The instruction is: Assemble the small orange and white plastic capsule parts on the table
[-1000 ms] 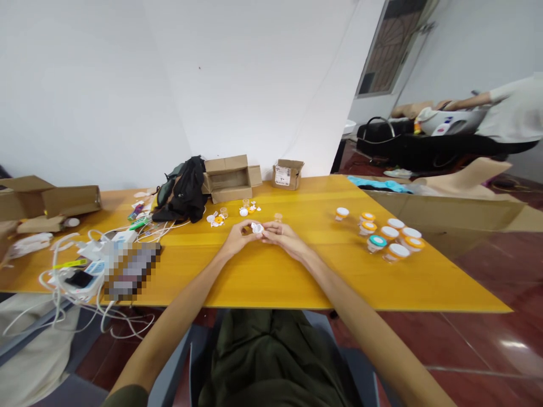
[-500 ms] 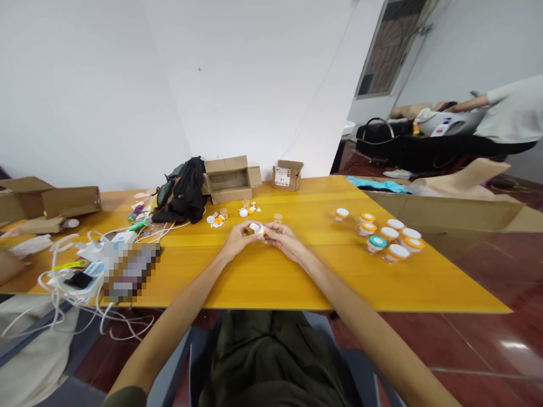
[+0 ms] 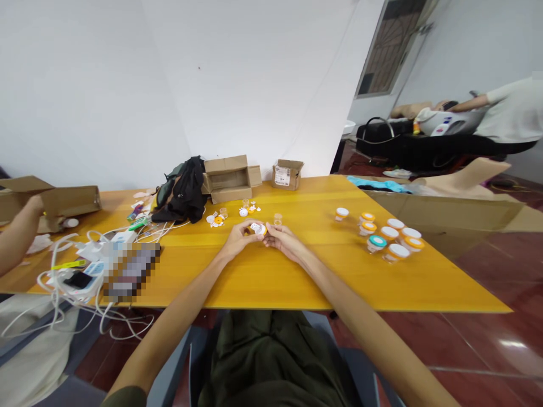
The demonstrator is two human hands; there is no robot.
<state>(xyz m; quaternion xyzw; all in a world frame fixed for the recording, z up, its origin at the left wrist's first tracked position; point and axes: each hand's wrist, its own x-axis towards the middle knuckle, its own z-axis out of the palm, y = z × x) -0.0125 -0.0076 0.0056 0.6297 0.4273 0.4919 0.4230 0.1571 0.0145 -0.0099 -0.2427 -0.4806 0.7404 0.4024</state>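
Note:
Above the middle of the yellow table (image 3: 271, 282), both my hands meet around a small white and orange lid (image 3: 258, 228). My left hand (image 3: 238, 240) grips its left side, fingers curled round it. At its right edge the fingers of my right hand (image 3: 283, 239) are closed on it. A clear small cup (image 3: 278, 218) stands just beyond my right hand. Behind my left hand lie loose white and orange parts (image 3: 217, 219), with another clear cup (image 3: 223, 213) beside them. White discs (image 3: 243, 212) lie a bit further right.
Several lidded jars (image 3: 396, 252) stand at the right, one with a teal lid (image 3: 377, 242). At the back are an open carton (image 3: 229, 180), a smaller box (image 3: 287, 174) and a black bag (image 3: 186, 192). Cables and a power strip (image 3: 87, 277) lie left, near another person's arm (image 3: 19, 232).
The lid between my hands has turned a little, showing more of its face. At the far left, the other person's arm has come further in, over the carton.

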